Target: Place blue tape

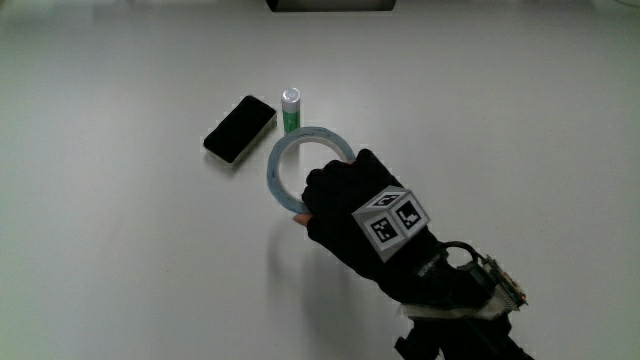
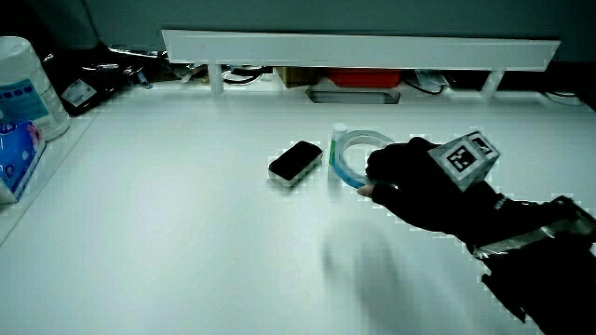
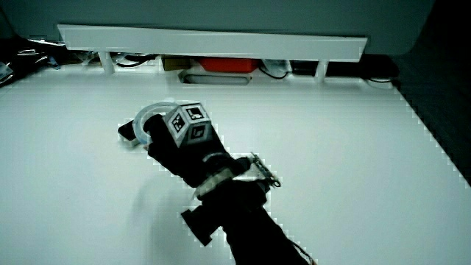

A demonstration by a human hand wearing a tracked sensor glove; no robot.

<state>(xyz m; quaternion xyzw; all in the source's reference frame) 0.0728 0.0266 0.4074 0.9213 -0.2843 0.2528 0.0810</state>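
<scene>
The hand grips the blue tape by its rim, mid-worktop just beside the green tube and black phone; it should probably settle the ring flat, clear of both, before letting go.

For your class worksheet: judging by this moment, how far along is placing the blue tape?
Done: the pale blue ring of tape is down near the table, beside the small green-bodied tube and black rectangular phone-like block. In hand: the black-gloved hand grips its nearer rim. Left: letting go and drawing away.
</scene>
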